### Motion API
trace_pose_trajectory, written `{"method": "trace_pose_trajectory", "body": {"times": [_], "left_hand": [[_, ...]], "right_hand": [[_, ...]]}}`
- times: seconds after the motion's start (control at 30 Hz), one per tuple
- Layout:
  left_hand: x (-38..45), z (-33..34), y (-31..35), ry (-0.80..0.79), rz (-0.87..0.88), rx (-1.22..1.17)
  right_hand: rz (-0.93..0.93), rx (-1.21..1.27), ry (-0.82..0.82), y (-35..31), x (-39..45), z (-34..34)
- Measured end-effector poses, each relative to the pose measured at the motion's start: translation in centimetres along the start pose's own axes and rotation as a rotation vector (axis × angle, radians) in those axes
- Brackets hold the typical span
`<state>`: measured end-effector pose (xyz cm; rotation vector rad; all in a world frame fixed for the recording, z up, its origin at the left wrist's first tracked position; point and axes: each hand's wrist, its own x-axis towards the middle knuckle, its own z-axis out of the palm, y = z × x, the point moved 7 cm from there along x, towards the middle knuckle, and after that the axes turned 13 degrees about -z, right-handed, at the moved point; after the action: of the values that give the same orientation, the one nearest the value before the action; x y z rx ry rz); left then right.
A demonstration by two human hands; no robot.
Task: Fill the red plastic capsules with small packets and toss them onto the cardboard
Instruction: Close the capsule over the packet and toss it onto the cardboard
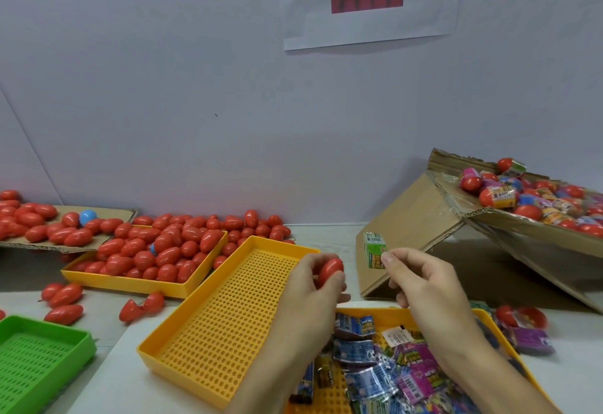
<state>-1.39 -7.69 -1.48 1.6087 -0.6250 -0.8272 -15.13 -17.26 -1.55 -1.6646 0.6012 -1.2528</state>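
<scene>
My left hand [311, 283] grips a red plastic capsule [330, 270] above the table's middle. Just to its right, my right hand [421, 278] pinches a small green packet [374, 250] between thumb and fingers, a short gap from the capsule. Below both hands, a yellow tray [375, 312] holds several small coloured packets [375, 371]. The sloped cardboard [421, 218] at the right carries a heap of red capsules and packets [535, 198].
An empty perforated yellow tray [225, 315] lies at centre. Behind it a yellow tray [130, 283] is heaped with red capsules [156, 250], which spill over flat cardboard [124, 213] at left. A green tray [39, 358] sits at the lower left. Loose capsules [63, 296] lie between.
</scene>
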Motion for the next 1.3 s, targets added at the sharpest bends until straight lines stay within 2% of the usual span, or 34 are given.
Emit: {"method": "trace_pose_trajectory", "body": {"times": [0.07, 0.17, 0.3, 0.6, 0.87, 1.07, 1.3], "left_hand": [[-0.1, 0.1, 0.3, 0.025, 0.117, 0.143], [-0.3, 0.4, 0.7, 0.019, 0.183, 0.214], [-0.4, 0.4, 0.9, 0.027, 0.211, 0.219], [-0.5, 0.2, 1.3, 0.053, 0.259, 0.188], [-0.4, 0.4, 1.0, 0.031, 0.247, 0.227], [-0.3, 0.5, 0.9, 0.034, 0.238, 0.233], [-0.3, 0.5, 0.8, 0.005, 0.238, 0.197]], "right_hand": [[-0.022, -0.050, -0.017, -0.1, 0.0, 0.0], [-0.073, -0.121, -0.058, -0.5, 0.0, 0.2], [-0.132, -0.198, -0.092, -1.0, 0.0, 0.4], [-0.171, -0.362, -0.058, -1.2, 0.2, -0.4], [-0.119, -0.171, -0.147, -1.1, 0.0, 0.4], [-0.119, -0.225, 0.006, -0.9, 0.5, -1.1], [-0.128, -0.138, -0.106, -1.1, 0.2, 0.0]]}}
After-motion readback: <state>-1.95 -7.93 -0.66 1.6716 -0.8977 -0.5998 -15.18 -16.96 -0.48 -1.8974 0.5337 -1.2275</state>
